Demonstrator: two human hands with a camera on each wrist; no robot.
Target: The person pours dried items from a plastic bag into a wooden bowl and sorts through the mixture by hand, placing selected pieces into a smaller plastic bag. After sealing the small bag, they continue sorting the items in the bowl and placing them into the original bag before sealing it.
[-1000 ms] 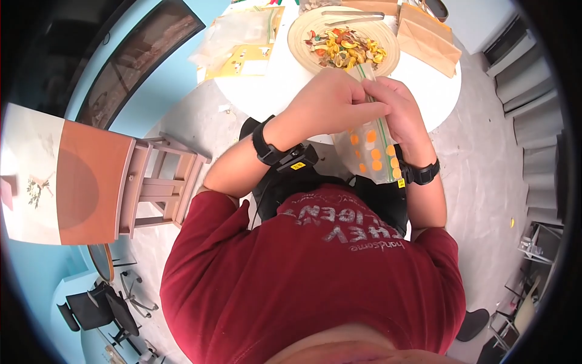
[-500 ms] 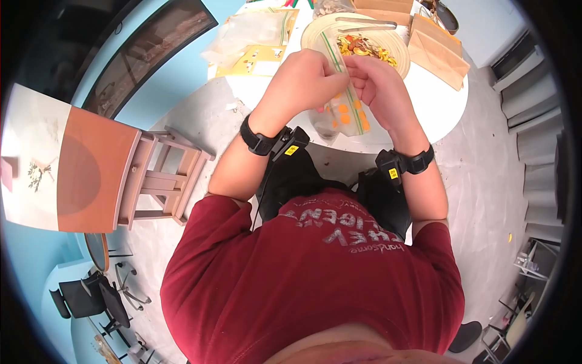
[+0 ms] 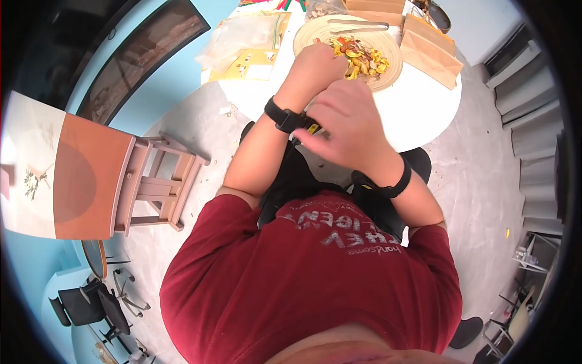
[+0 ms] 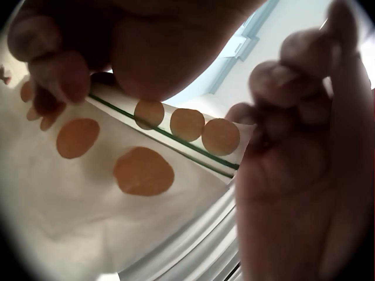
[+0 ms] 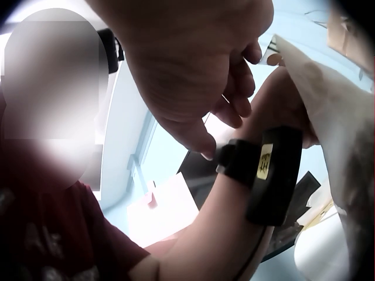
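Note:
A frosted zip bag (image 4: 88, 199) with orange dots and a green zip line hangs from my left hand (image 3: 318, 70). In the left wrist view, the left hand's fingers pinch the bag near the zip. My right hand (image 3: 351, 121), blurred, has its thumb spread and fingers loosely bent, close to the bag's corner. In the right wrist view, the bag (image 5: 334, 111) hangs at the right, beside the left hand. In the head view the hands hide the bag. Beyond them lies a round woven tray (image 3: 391, 76) bearing yellow and red dried pieces (image 3: 367, 64).
Metal tongs (image 3: 357, 27) lie across the tray on a white round table (image 3: 412, 118). Brown paper bags (image 3: 430, 54) stand at the back right. Clear plastic bags (image 3: 242, 36) lie over yellow packaging at the left. A wooden stand (image 3: 163, 182) is on the floor at the left.
The right hand has come away from the zip and swung left and nearer the body, thumb spreading. The left hand still holds the bag, which is now hidden in the head view.

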